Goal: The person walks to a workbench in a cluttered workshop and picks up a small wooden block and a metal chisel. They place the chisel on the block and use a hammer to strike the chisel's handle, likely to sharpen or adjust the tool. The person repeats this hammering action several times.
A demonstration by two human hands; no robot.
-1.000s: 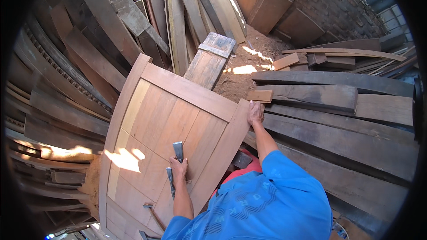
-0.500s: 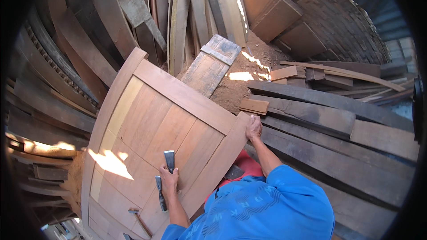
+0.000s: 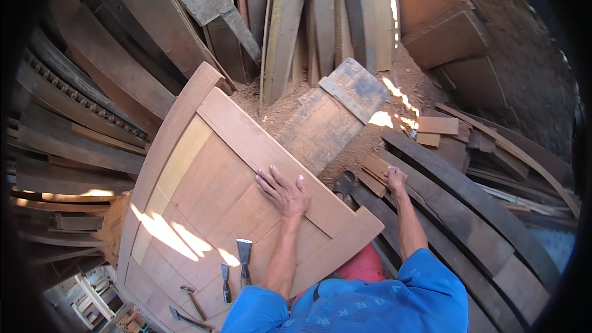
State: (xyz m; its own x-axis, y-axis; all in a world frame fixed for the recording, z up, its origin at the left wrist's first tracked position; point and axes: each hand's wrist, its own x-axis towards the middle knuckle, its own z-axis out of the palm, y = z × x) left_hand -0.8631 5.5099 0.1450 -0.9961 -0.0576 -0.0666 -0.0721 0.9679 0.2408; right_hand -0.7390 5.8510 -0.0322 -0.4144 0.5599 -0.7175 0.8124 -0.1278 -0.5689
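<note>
A large wooden door panel (image 3: pixel 225 169) with a raised frame lies tilted before me. My left hand (image 3: pixel 285 196) rests flat on its upper rail and boards, fingers spread, holding nothing. My right hand (image 3: pixel 395 179) is off to the right, its fingers closed on the end of a small wooden block (image 3: pixel 375 165) that lies on the dark planks. Two chisels with dark handles, a wider one (image 3: pixel 245 263) and a narrower one (image 3: pixel 226 282), lie on the panel near my left forearm. Lower down are a small hammer (image 3: pixel 194 302) and another dark metal tool (image 3: pixel 189 319).
Long dark planks (image 3: pixel 456 209) are stacked at the right. An old board with a crosspiece (image 3: pixel 330 123) leans beyond the panel. Tall boards (image 3: pixel 287 31) stand at the back, and more lumber (image 3: pixel 68 154) fills the left. A shod foot (image 3: pixel 345 183) shows beside the panel.
My left hand has let go of the wider chisel and moved up onto the panel's upper part. My right hand has left the panel's corner for the small wooden block.
</note>
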